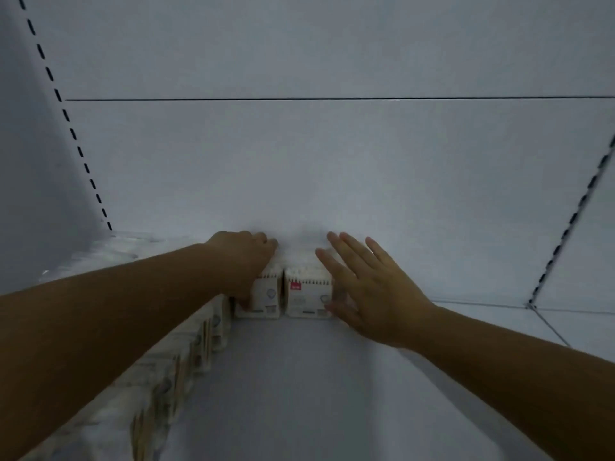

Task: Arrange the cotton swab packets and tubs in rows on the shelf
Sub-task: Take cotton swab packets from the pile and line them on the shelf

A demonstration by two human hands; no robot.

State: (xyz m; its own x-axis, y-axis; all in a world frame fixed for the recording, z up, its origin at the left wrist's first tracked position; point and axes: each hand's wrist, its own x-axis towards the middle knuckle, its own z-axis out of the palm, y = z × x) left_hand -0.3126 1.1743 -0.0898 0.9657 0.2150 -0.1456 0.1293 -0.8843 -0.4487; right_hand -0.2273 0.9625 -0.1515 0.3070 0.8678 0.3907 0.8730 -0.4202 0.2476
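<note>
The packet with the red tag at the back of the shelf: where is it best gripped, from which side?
Probably the top edge of the red-tagged packet, reached from above and in front. It stands upright; a neighbouring packet stands close on its left and the open right hand lies against its right side.

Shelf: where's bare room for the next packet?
Bare shelf runs in front of the two back swab packets, and right of the right hand to the slotted upright. Crowded: swab packet row along the left edge, under the left arm.

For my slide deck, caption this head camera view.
Left hand grips one white cotton swab packet; flat right hand touches the neighbouring packet on the white shelf.
</note>
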